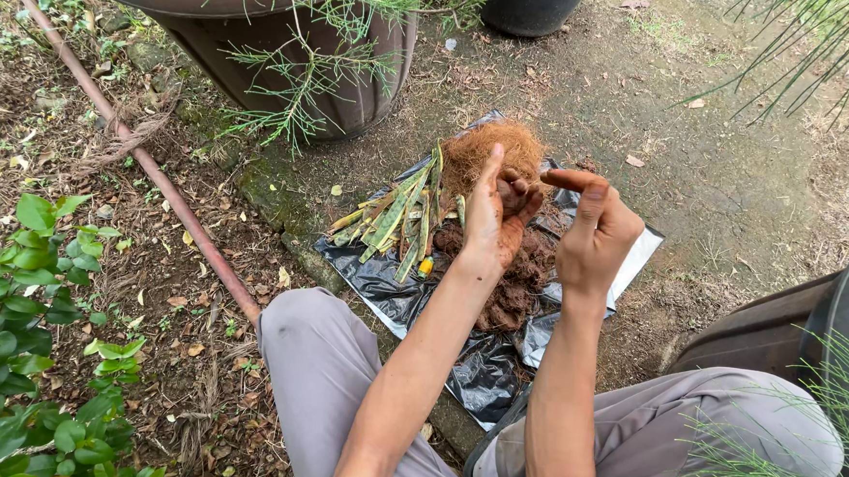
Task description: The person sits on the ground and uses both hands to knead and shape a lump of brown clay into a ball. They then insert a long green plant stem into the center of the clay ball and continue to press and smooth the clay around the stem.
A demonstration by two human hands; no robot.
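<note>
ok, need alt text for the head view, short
A seated person's left hand cups a clump of reddish-brown fibre while the right hand picks at it, above a black plastic sheet on the dirt. The sheet holds a ball of orange fibre, a bundle of green leaf strips and more brown fibre. A large brown pot stands behind.

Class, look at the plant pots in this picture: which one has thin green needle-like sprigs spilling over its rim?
The large brown pot at top left; the black pot beside it shows no foliage.
</note>
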